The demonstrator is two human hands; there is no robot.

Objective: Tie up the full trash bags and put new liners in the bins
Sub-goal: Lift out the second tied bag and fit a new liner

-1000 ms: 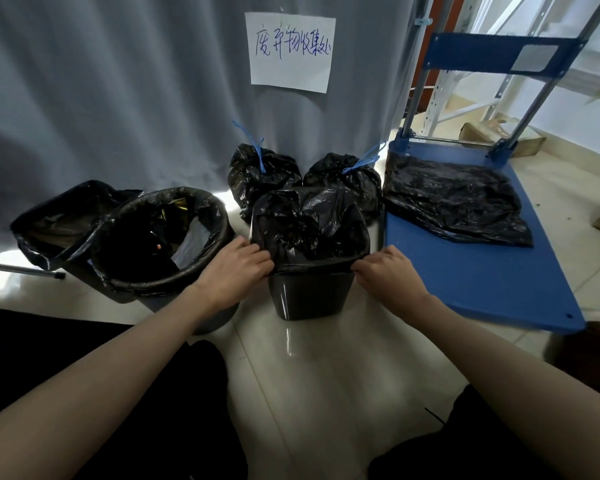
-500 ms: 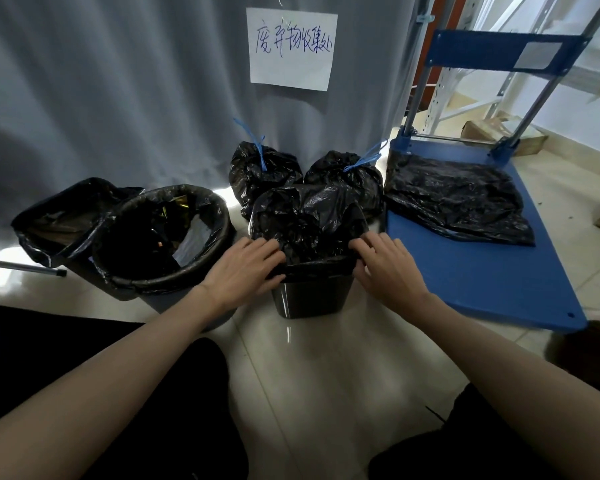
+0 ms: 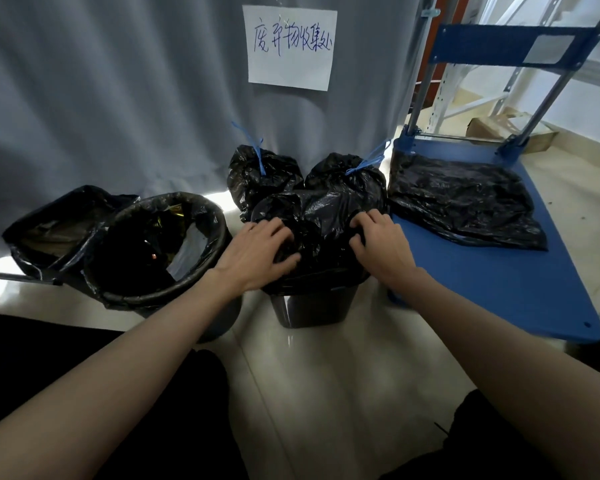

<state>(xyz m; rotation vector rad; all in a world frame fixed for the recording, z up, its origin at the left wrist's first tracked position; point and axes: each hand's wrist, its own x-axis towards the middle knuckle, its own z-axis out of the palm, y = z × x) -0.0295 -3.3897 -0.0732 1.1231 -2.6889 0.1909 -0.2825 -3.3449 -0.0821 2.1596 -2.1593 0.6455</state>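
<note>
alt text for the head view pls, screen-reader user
Both hands, left and right, grip the gathered black bag in a small bin on the floor. Behind it sit two bags tied with blue ties; a lined round bin stands left, a blue cart right.

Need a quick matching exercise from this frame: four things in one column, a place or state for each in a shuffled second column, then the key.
Things:
1. full bag in the small bin
2. round bin
3. tied bags
4. flat black bags

Places or states:
A. against the curtain, closed with blue ties
B. lying on the blue cart deck
C. gripped by the left hand and right hand, not yet tied
D. lined, open, rubbish showing inside

Pairs: 1-C, 2-D, 3-A, 4-B
</note>
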